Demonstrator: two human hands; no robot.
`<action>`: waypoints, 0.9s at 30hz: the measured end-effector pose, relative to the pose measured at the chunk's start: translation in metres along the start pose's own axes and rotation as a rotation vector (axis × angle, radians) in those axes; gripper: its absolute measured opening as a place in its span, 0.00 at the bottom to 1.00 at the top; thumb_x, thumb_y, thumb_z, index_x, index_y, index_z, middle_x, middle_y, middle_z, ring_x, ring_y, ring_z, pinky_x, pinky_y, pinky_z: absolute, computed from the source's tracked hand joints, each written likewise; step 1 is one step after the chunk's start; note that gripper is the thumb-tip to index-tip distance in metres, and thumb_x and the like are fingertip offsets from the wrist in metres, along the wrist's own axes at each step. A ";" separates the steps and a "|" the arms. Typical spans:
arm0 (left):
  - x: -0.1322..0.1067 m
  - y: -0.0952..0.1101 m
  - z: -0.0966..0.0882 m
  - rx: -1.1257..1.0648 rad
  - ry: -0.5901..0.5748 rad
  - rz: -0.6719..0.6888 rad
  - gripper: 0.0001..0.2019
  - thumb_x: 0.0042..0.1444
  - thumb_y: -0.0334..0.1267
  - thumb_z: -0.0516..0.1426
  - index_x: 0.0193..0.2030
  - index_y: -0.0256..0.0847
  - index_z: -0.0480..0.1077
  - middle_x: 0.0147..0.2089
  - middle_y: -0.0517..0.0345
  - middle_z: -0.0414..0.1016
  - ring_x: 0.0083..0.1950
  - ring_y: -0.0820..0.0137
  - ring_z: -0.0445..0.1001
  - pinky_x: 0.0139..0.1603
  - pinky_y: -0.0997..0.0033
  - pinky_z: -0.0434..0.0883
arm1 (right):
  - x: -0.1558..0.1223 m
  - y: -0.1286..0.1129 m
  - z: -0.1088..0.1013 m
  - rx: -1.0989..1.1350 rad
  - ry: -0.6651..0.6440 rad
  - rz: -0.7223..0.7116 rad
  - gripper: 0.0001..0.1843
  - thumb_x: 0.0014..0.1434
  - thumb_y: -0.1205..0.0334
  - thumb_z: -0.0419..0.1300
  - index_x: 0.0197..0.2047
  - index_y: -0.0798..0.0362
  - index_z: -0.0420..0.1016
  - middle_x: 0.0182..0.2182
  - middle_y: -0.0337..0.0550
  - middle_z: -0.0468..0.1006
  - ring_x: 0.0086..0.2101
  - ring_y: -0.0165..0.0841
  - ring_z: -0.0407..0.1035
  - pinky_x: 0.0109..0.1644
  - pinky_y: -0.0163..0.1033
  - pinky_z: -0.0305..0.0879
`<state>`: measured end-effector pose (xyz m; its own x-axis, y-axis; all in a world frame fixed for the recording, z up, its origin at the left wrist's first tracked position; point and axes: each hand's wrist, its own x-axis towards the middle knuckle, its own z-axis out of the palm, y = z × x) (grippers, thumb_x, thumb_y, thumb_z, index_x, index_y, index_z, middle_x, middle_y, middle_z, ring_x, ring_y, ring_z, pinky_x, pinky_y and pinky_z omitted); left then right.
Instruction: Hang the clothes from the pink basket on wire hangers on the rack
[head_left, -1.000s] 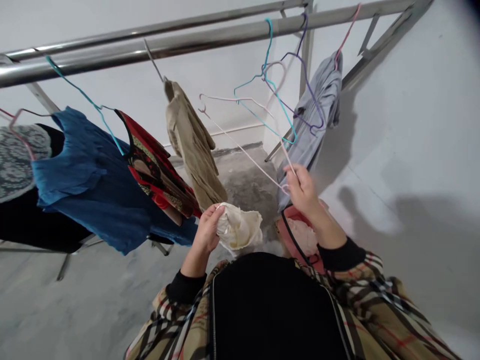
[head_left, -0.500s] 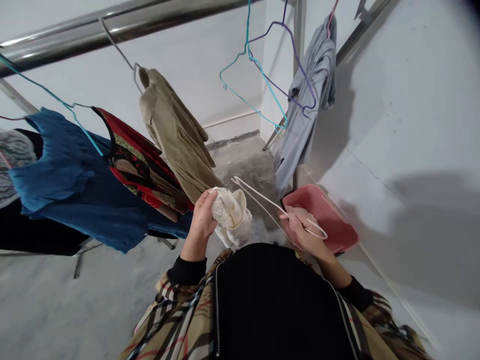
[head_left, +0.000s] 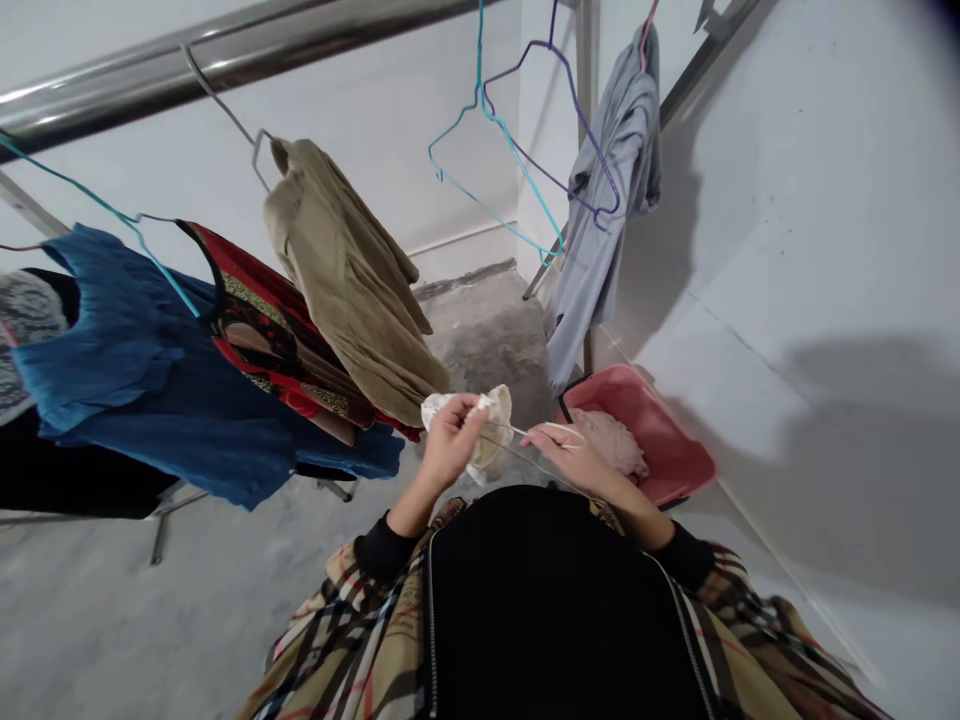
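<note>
My left hand (head_left: 448, 442) is closed on a bunched cream garment (head_left: 498, 405), pinching its upper edge between thumb and fingers. Part of the cloth droops below the hand, and its exact kind is hard to make out. In my right hand (head_left: 579, 462) is a thin white clothes hanger (head_left: 516, 431), gripped with the fingers wrapped round it. One end of the hanger reaches the garment at my left fingertips; whether it is inside the cloth is hidden.
A pink bucket (head_left: 679, 452) with a pale pink cloth (head_left: 611, 440) stands right. From a metal rail (head_left: 315, 50) hang a blue top (head_left: 142, 340), a red patterned garment (head_left: 262, 310) and an olive shirt (head_left: 337, 270). Turquoise (head_left: 526, 172) and purple (head_left: 592, 122) hangers and a grey garment (head_left: 604, 210) hang ahead.
My hands have come together. The hanger has moved left and its end now meets the garment, while my left hand has shifted right and up with the cloth.
</note>
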<state>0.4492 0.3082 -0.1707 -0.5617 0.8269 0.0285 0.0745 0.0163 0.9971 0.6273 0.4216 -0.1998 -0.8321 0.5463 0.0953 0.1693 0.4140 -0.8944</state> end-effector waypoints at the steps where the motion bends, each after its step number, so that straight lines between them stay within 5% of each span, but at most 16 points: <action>1: -0.004 0.001 0.004 0.140 -0.098 0.043 0.08 0.57 0.42 0.59 0.39 0.41 0.73 0.31 0.59 0.73 0.30 0.72 0.69 0.33 0.73 0.65 | 0.005 0.000 0.005 -0.007 0.036 -0.017 0.21 0.66 0.54 0.49 0.31 0.51 0.79 0.25 0.38 0.77 0.28 0.31 0.68 0.31 0.34 0.64; 4: -0.012 0.007 0.007 0.629 -0.271 0.257 0.08 0.58 0.38 0.58 0.43 0.43 0.75 0.33 0.55 0.75 0.34 0.68 0.71 0.36 0.70 0.66 | 0.016 -0.002 0.011 -0.024 0.116 -0.070 0.22 0.65 0.54 0.50 0.25 0.52 0.76 0.21 0.38 0.74 0.24 0.30 0.66 0.29 0.34 0.62; 10: -0.004 0.029 -0.016 1.143 -0.178 0.680 0.12 0.59 0.43 0.59 0.49 0.48 0.75 0.53 0.49 0.74 0.58 0.53 0.67 0.57 0.52 0.59 | 0.019 -0.012 -0.007 0.006 0.045 -0.153 0.21 0.64 0.53 0.51 0.26 0.48 0.79 0.24 0.38 0.80 0.25 0.31 0.71 0.32 0.34 0.65; 13: 0.003 0.034 -0.029 1.240 -0.209 0.677 0.18 0.61 0.47 0.57 0.55 0.46 0.71 0.41 0.52 0.78 0.44 0.61 0.74 0.47 0.62 0.63 | 0.021 -0.015 -0.018 0.005 0.026 -0.155 0.23 0.65 0.51 0.51 0.26 0.49 0.80 0.24 0.39 0.80 0.25 0.31 0.72 0.33 0.34 0.65; 16: 0.004 0.034 -0.032 1.270 -0.252 0.654 0.14 0.64 0.48 0.53 0.50 0.46 0.74 0.32 0.58 0.75 0.33 0.70 0.72 0.32 0.70 0.60 | 0.023 -0.014 -0.025 0.014 0.052 -0.143 0.26 0.66 0.49 0.50 0.25 0.52 0.79 0.22 0.39 0.79 0.24 0.29 0.70 0.31 0.34 0.63; 24: -0.006 0.025 -0.004 1.245 -0.380 0.684 0.14 0.67 0.45 0.50 0.50 0.46 0.74 0.30 0.60 0.72 0.30 0.73 0.70 0.27 0.72 0.55 | 0.029 -0.015 -0.014 0.047 -0.017 -0.175 0.30 0.64 0.42 0.48 0.16 0.51 0.63 0.15 0.37 0.62 0.19 0.27 0.56 0.27 0.35 0.55; 27: -0.003 0.028 -0.007 1.220 -0.358 0.705 0.13 0.66 0.44 0.51 0.51 0.46 0.74 0.30 0.61 0.71 0.29 0.75 0.70 0.26 0.74 0.56 | 0.034 -0.011 -0.023 0.166 -0.118 -0.183 0.26 0.60 0.40 0.53 0.22 0.52 0.71 0.20 0.37 0.69 0.24 0.28 0.62 0.30 0.34 0.59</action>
<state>0.4470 0.3018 -0.1427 0.1054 0.9552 0.2765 0.9855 -0.1375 0.0993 0.6092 0.4526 -0.1767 -0.8984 0.3807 0.2191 -0.0706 0.3673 -0.9274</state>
